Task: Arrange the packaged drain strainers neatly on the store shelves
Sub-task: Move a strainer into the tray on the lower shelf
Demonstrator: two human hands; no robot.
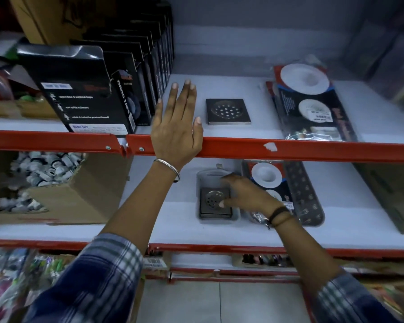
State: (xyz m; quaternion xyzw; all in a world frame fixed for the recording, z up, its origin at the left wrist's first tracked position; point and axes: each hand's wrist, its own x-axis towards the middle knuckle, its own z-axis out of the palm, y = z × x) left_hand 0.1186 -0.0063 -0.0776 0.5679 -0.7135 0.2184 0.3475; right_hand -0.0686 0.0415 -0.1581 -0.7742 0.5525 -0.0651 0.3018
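— Status? 
— Right hand grip closing on the packaged square strainer, lower centre shelf; left hand flat, fingers apart, empty. 
— Risk? 
— Clear pack may slip, knocking the adjacent round-strainer pack.

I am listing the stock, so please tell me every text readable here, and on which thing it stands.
"NANO TAPE": white strip at the bottom of the front black cardboard box, upper shelf.
"nano Tape": vertically on that box's side.
White feature lines on the box: too blurred.
Red-and-black blister packs of white round strainers: script and price sticker unreadable.
Barcode tag: unreadable.
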